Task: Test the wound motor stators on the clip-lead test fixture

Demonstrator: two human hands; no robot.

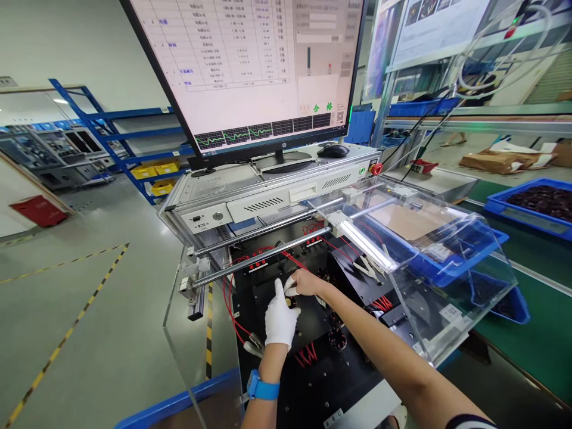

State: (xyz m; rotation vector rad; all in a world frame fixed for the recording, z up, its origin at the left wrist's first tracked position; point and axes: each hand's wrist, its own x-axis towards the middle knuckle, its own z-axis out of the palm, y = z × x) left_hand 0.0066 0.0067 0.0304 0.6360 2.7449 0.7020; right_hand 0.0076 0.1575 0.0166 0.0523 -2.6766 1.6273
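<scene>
black tabletop (313, 384) under a small round part (289, 302).
it lies between left hand (280, 320) and right hand (306, 282), by the left thumb; can't tell if either hand's fingers grip.

A monitor (268, 71) at top centre and a mouse (333, 151) sit on a housing (277, 202) behind the lower-centre panel (308, 387), with a rack (143, 134) upper left and a tray (513, 217) at right.
</scene>
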